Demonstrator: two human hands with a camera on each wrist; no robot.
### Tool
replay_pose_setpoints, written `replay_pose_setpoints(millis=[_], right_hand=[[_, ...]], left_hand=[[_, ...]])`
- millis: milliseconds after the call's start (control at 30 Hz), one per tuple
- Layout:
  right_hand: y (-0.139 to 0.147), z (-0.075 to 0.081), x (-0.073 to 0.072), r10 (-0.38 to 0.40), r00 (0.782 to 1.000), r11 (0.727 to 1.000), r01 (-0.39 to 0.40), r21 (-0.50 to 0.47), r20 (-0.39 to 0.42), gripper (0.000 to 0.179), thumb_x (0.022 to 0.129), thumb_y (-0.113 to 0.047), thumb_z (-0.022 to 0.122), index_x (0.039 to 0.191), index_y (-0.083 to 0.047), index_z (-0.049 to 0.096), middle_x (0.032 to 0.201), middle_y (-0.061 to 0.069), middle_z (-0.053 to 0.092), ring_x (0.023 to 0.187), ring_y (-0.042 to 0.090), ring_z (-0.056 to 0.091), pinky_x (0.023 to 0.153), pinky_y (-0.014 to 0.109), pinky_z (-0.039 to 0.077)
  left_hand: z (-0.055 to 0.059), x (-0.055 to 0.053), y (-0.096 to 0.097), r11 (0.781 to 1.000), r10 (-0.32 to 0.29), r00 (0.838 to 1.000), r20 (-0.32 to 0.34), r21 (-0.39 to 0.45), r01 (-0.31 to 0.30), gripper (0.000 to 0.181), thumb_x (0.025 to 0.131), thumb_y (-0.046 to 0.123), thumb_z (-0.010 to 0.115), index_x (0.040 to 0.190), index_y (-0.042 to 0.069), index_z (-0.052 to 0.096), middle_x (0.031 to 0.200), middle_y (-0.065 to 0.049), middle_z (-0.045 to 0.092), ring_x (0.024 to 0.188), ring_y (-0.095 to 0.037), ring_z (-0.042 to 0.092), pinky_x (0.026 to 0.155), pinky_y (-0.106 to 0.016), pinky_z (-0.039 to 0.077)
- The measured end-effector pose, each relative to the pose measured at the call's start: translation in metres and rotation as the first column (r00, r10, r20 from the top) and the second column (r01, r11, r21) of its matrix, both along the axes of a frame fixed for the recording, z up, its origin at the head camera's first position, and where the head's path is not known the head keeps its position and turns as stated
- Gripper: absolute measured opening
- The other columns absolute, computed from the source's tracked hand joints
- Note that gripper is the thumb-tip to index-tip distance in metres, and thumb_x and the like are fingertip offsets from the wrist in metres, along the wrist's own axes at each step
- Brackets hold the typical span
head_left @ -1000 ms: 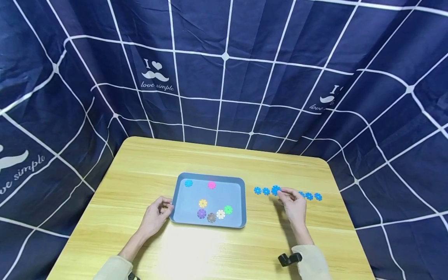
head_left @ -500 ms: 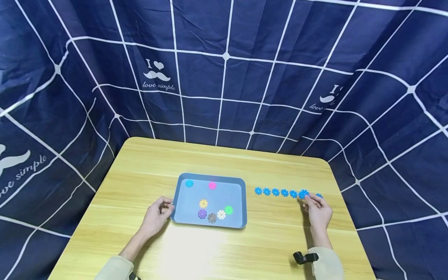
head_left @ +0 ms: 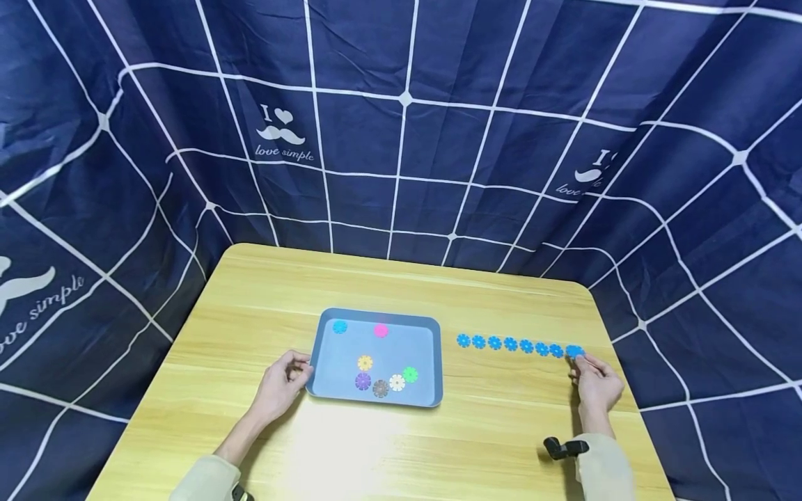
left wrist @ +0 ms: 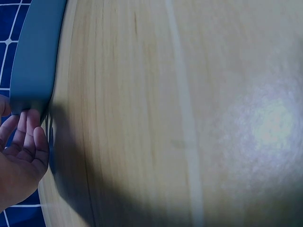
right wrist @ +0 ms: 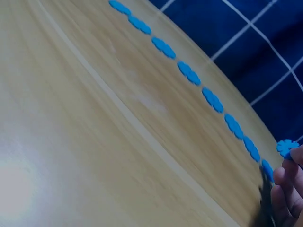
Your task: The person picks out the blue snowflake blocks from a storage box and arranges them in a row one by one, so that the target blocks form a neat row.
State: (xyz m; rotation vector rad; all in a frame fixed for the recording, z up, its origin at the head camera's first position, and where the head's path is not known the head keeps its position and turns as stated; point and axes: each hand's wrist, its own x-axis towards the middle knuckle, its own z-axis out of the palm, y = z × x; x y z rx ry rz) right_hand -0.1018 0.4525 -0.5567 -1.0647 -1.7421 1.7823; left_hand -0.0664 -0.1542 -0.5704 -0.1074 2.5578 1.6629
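My left hand (head_left: 282,385) holds the left side of a grey-blue tray (head_left: 341,351). In the left wrist view its fingers meet the tray's corner (left wrist: 35,71). My right hand (head_left: 598,386) pinches a blue flower-shaped snowflake disc (right wrist: 286,147) between thumb and fingertips. That disc is raised just above the right end of a row of blue snowflake discs (right wrist: 213,99), over the last one (right wrist: 267,170). In the tray lie single discs: light blue (head_left: 340,326), pink (head_left: 381,330), yellow (head_left: 365,362), purple (head_left: 363,380), brown (head_left: 380,388), cream (head_left: 397,382) and green (head_left: 410,374).
Everything stands on a wooden table (head_left: 501,292). A dark blue curtain (head_left: 401,139) with white lines hangs behind it and at both sides. The row of discs runs from beside the tray toward the table's right edge.
My right hand has moved rightward along the row with a blue disc, from near the third one to the far end, uncovering the discs it hid. The left hand and tray stay put.
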Motion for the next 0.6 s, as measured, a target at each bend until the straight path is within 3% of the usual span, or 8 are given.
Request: replay_pose_setpoints(millis=[400,600], right_hand=[[0.026,0.0,-0.006,-0.031,0.997,0.997,0.026,0.071,0.07,0.014,0.093,-0.001,0.075,0.102,-0.011,0.077,0.057,-0.021,0.067,0.047,0.001,0.064,0.049,0.016,0.054],[0.033,-0.001,-0.009,-0.027,0.987,0.993,0.009,0.119,0.156,0.015,0.094,-0.005,0.074,0.097,-0.019,0.08,0.054,-0.025,0.064,0.047,-0.001,0.064,0.05,0.015,0.054]], left_hand=[[0.0,-0.001,0.001,1.0,0.006,1.0,0.007,-0.003,-0.006,0.02,0.1,0.007,0.069,0.119,-0.001,0.069,0.101,-0.013,0.072,0.073,-0.003,0.057,0.062,-0.019,0.049],[0.0,0.0,0.001,1.0,0.006,1.0,0.01,0.004,-0.006,0.02,0.1,0.006,0.069,0.119,-0.001,0.068,0.102,-0.014,0.072,0.073,-0.003,0.058,0.062,-0.019,0.049]])
